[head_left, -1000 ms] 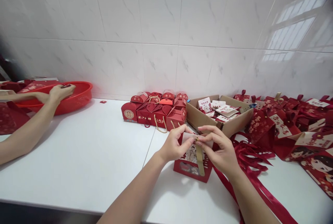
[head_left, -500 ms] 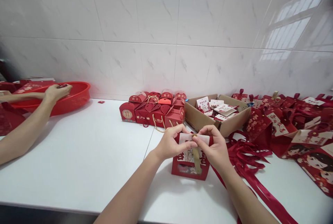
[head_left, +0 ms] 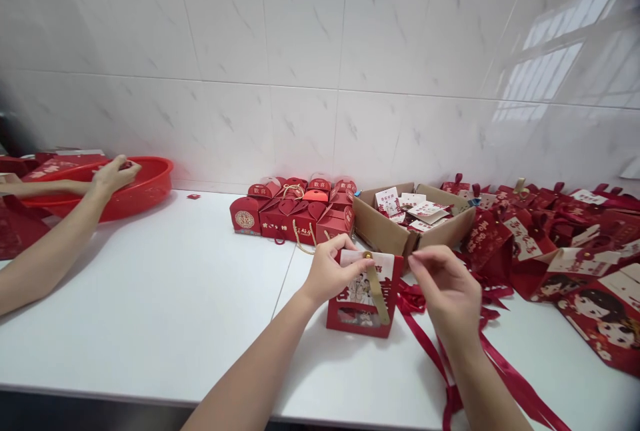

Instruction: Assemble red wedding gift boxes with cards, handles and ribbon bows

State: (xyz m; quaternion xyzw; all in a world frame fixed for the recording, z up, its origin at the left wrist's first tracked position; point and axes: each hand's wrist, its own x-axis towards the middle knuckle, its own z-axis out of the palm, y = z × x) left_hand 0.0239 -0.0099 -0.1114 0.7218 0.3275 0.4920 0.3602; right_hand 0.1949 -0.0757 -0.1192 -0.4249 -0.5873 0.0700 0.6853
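A small red gift box with a white top flap, printed figures and a clear window stands upright on the table in front of me. My left hand grips its top edge from the left, thumb on the front near a round gold fastener. From that fastener a gold strap hangs slanting down the box's front. My right hand is raised just right of the box, apart from it, with curled fingers and thumb and forefinger close together; nothing shows in them. Dark red ribbons lie beside and beneath it.
Behind are red candy boxes and an open cardboard box of white printed cards. Many red gift bags crowd the right. On the left, another person's hand is over a red basin. A tiled wall bounds the back.
My right hand has let go of the gift box's top and moved right. My left hand stays on the box, which has turned slightly. The gold strap now hangs more slanted.
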